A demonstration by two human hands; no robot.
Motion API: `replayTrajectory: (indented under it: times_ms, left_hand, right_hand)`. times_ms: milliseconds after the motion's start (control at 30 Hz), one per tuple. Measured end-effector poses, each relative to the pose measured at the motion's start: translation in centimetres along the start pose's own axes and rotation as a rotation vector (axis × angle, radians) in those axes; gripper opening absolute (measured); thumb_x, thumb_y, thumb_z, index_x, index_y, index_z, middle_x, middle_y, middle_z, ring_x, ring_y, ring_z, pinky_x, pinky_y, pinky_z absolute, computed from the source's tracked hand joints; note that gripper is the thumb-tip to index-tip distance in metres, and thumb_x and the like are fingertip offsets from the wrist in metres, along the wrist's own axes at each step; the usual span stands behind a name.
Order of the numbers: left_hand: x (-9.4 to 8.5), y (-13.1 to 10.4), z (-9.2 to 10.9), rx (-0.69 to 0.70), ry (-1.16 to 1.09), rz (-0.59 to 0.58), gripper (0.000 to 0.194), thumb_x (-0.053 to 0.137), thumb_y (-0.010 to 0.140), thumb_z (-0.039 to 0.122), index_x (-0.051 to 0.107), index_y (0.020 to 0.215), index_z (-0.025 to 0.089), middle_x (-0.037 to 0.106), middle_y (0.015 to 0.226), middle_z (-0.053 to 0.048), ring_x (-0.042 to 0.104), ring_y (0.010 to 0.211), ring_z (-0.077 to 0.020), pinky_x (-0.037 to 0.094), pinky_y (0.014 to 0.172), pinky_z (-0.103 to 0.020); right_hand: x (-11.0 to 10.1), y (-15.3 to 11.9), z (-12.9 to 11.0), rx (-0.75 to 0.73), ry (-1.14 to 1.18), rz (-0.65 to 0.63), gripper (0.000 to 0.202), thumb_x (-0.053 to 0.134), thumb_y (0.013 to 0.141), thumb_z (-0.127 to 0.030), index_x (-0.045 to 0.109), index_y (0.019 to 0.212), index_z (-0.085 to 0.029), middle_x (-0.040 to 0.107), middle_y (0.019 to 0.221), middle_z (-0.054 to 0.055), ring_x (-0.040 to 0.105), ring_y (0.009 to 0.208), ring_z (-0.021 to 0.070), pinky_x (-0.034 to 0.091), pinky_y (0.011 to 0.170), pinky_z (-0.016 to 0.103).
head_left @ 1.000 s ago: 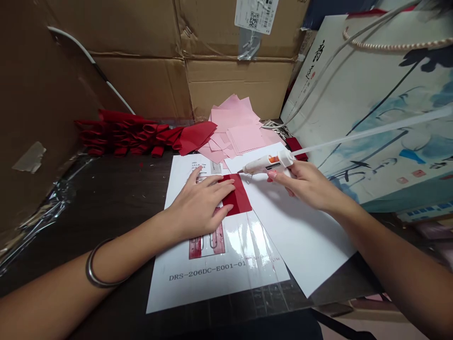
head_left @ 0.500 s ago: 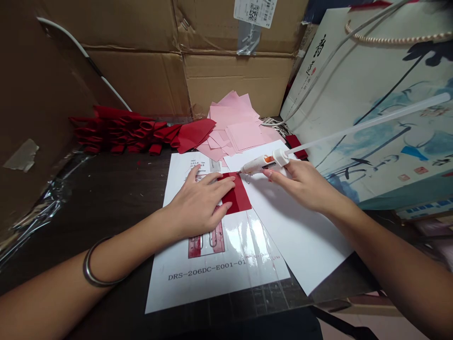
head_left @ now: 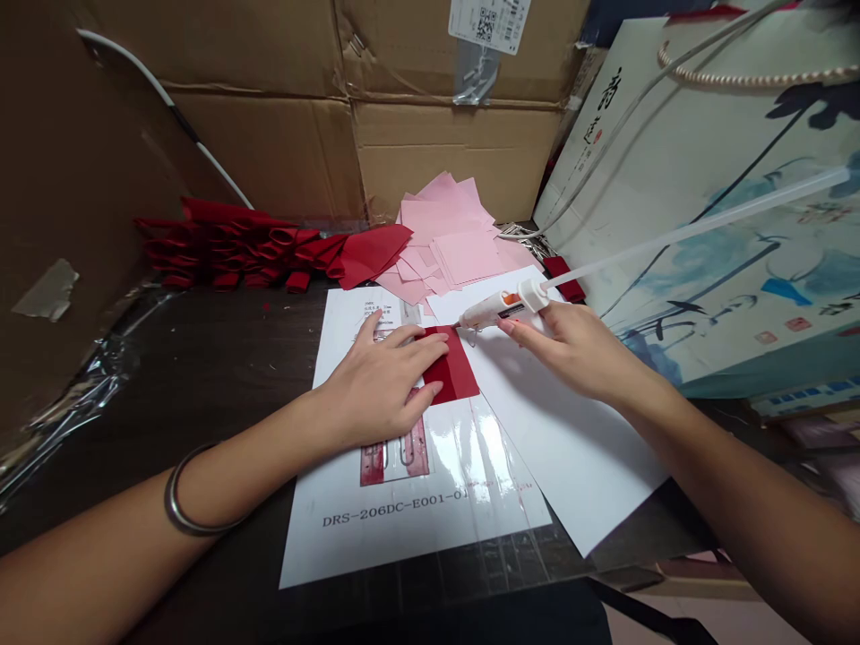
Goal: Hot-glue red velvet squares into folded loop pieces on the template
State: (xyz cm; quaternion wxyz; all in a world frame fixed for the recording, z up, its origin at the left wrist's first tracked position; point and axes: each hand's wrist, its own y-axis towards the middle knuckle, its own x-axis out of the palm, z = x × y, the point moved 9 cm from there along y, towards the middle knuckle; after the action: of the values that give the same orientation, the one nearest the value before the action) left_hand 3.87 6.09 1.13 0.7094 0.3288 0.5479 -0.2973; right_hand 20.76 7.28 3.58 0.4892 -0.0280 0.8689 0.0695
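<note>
My left hand [head_left: 386, 385] lies flat with fingers spread, its fingertips resting on a red fabric piece [head_left: 460, 372]. That piece lies on a printed sheet [head_left: 417, 546] under clear plastic. My right hand [head_left: 578, 354] is wrapped round a white glue gun [head_left: 503, 306], with a long translucent glue stick [head_left: 699, 228] sticking out of its back. The nozzle is at the top edge of the red piece; whether it touches cannot be told. A blank white sheet [head_left: 571, 457] lies beneath the gun.
Folded red fabric pieces [head_left: 248, 251] are heaped at the back left, beside pink squares [head_left: 463, 255]. Metal clips [head_left: 528, 237] lie behind the glue gun. Cardboard [head_left: 450, 161] stands at the back, a painted bag [head_left: 739, 179] at the right. A cable [head_left: 605, 143] hangs across the bag.
The rear end of the glue stick has dipped slightly. Both hands keep nearly the same place, and the whole view has shifted a little.
</note>
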Motion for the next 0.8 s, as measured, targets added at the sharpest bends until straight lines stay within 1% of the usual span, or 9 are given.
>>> replayTrajectory:
  times_ms: [267,433,600,700,800]
  left_hand:
    - [0.06,-0.01,-0.05,-0.008,-0.012,-0.005,0.041,0.042,0.093,0.031,0.047,0.133,0.022,0.058,0.137,-0.007,0.045,0.131,-0.0306,0.013,0.112,-0.064]
    - [0.18,-0.10,-0.17,-0.012,-0.028,-0.004,0.041,0.041,0.094,0.032,0.046,0.134,0.023,0.058,0.137,-0.007,0.044,0.131,-0.0305,0.012,0.113,-0.065]
    - [0.20,-0.10,-0.18,-0.010,-0.036,0.003,0.042,0.041,0.094,0.032,0.046,0.135,0.023,0.056,0.139,-0.006,0.043,0.133,-0.0303,0.011,0.113,-0.064]
    - [0.24,-0.08,-0.17,-0.017,-0.034,-0.008,0.043,0.040,0.094,0.031,0.046,0.135,0.023,0.056,0.139,-0.006,0.042,0.133,-0.0308,0.012,0.113,-0.065]
    - [0.24,-0.09,-0.13,-0.021,-0.031,-0.014,0.043,0.040,0.094,0.032,0.046,0.135,0.023,0.056,0.140,-0.006,0.042,0.133,-0.0313,0.013,0.112,-0.066]
  right_hand:
    - [-0.17,-0.01,-0.18,-0.014,-0.069,0.019,0.041,0.043,0.093,-0.056,0.065,0.093,-0.022,0.060,0.065,0.003,0.054,0.060,0.0206,0.036,0.057,0.035]
    - [-0.29,-0.12,-0.30,-0.022,-0.064,0.012,0.041,0.043,0.093,-0.056,0.065,0.092,-0.022,0.060,0.066,0.003,0.055,0.061,0.0201,0.035,0.057,0.034]
    - [-0.37,-0.30,-0.18,0.001,-0.088,0.011,0.042,0.042,0.093,-0.057,0.065,0.087,-0.022,0.050,0.057,0.000,0.048,0.054,0.0172,0.030,0.053,0.033]
    - [-0.35,-0.38,-0.24,0.000,-0.086,0.005,0.041,0.042,0.094,-0.056,0.065,0.089,-0.023,0.049,0.058,0.000,0.047,0.054,0.0170,0.030,0.054,0.033]
    - [-0.39,-0.47,-0.35,-0.001,-0.074,-0.002,0.041,0.042,0.094,-0.055,0.067,0.094,-0.023,0.051,0.059,0.000,0.048,0.055,0.0175,0.031,0.055,0.033]
